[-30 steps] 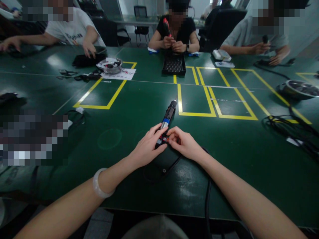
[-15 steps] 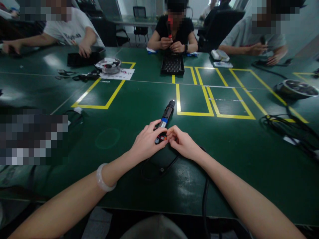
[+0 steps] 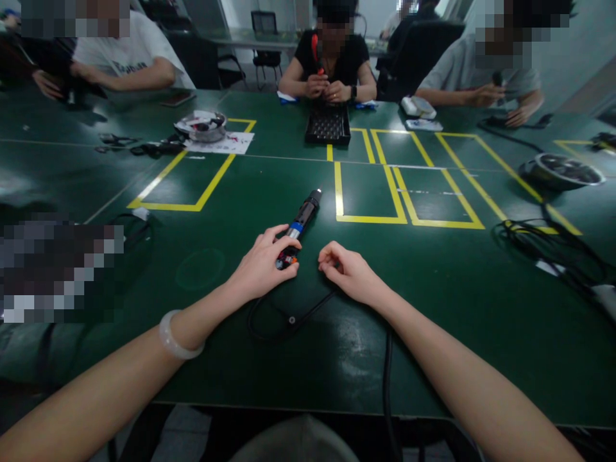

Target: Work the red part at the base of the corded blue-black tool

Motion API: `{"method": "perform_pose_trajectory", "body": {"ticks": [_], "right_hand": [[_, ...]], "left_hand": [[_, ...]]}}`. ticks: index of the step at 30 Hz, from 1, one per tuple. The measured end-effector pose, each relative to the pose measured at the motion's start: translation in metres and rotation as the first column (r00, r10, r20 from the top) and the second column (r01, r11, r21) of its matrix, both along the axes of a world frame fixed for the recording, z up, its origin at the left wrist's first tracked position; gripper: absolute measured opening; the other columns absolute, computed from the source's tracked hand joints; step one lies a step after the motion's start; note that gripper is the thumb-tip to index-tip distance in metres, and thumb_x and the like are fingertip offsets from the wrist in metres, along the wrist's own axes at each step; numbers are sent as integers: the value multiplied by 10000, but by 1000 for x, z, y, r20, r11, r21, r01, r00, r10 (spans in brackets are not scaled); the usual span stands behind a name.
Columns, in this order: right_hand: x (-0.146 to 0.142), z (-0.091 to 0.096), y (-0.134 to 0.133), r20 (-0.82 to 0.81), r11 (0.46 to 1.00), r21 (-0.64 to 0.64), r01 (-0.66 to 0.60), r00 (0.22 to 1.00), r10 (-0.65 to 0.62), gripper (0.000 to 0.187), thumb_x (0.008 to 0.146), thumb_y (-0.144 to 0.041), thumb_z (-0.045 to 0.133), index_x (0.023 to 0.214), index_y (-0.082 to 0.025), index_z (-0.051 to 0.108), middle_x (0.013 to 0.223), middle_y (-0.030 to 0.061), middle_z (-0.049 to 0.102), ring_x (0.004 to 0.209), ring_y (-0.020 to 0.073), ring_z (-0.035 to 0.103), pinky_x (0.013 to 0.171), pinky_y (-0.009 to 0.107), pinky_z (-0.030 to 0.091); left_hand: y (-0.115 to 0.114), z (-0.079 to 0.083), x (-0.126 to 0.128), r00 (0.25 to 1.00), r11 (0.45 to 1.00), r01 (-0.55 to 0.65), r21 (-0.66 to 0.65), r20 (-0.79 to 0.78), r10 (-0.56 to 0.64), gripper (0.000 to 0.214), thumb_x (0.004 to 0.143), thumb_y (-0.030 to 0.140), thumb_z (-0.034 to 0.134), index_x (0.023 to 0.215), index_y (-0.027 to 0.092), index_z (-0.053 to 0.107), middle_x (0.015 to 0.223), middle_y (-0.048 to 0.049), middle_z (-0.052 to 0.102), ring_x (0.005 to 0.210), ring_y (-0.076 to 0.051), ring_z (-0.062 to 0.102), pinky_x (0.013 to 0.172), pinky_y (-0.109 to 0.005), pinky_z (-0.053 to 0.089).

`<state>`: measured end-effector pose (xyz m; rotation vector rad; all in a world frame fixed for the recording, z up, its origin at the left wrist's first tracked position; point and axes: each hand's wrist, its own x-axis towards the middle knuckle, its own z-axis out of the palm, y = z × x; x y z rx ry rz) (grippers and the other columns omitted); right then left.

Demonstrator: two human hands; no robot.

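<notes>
Two bare hands have come apart over the green table (image 3: 457, 301). Half a second ago the right hand (image 3: 349, 273) met the left at the back end of the screwdriver (image 3: 305, 212); now it rests well clear, its fingers curled in toward the thumb. Whether it pinches a small part I cannot tell, since the fingertips are too dark. The left hand (image 3: 264, 260) grasps the screwdriver alone, thumb and fingers about its back end, where red and orange bits (image 3: 291, 260) show between them. The screwdriver has shifted left with that hand and lies slanted, its tip pointing away, left of the nearest yellow tape (image 3: 370, 219). A black cord (image 3: 255, 330) loops on the table below, with a small round piece (image 3: 291, 319) beside it. My judgement: handling at the open-looking end has paused, and the left hand alone now steadies the screwdriver.
</notes>
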<state>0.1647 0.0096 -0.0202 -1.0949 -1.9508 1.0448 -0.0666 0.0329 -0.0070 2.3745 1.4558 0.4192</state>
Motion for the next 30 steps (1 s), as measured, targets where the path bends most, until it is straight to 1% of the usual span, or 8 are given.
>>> {"method": "perform_pose_trajectory", "body": {"ticks": [7,11,14,20,23,26,28,30], "right_hand": [[4,-1,4,-24,992,55,110,994,-109,84,866,-137,507,904,-198,551,811,9,648,741,137,608,653,247,439],[7,-2,7,-64,989,27,145,988,-143,80,873,-143,511,902,-196,564,791,5,665,718,131,615,642,244,447],[8,-3,8,-79,988,-2,153,985,-153,74,877,-155,514,905,-193,571,781,7,663,709,130,618,642,246,458],[6,-3,6,-85,990,-34,139,986,-142,68,883,-180,515,908,-187,578,778,11,653,687,124,605,628,245,464],[6,-3,6,-78,990,-40,133,988,-136,67,882,-177,517,903,-185,580,773,9,650,681,121,602,630,245,464],[6,-4,6,-77,991,-43,130,988,-133,70,886,-176,516,903,-185,583,773,9,649,674,119,600,631,244,464],[7,-4,6,-75,991,-42,127,989,-130,70,888,-178,515,903,-186,583,775,8,650,675,118,602,633,243,464],[7,-4,7,-69,992,-40,123,990,-126,71,889,-178,515,900,-185,584,777,8,651,679,119,605,638,244,464]], "left_hand": [[32,-6,-53,996,995,-92,31,-15,93,427,834,483,585,1191,254,632,1462,-91,401,1389,-314,382,1145,-491,329],[56,-8,-90,983,983,-178,55,-36,180,468,822,506,586,1204,239,639,1454,-109,414,1389,-304,386,1157,-471,308],[77,-10,-121,970,970,-229,79,-62,234,494,827,486,581,1219,191,643,1427,-126,444,1385,-292,379,1162,-455,291],[120,-12,-173,944,946,-294,137,-115,310,485,876,439,555,1229,116,632,1245,-79,567,1203,-220,463,1108,-385,352],[135,-7,-190,922,931,-329,155,-158,353,484,919,444,531,1238,91,617,1221,-53,587,1119,-185,484,1081,-354,375],[144,-1,-200,865,895,-425,138,-230,446,516,935,481,522,1290,114,593,1253,-26,584,1070,-174,503,1012,-328,419],[148,1,-202,825,869,-476,135,-273,494,545,946,511,501,1336,137,575,1271,-19,585,1064,-188,505,983,-343,429],[149,1,-201,801,857,-498,133,-308,513,600,948,556,480,1373,139,555,1279,-37,589,1063,-217,503,978,-390,426]]}}
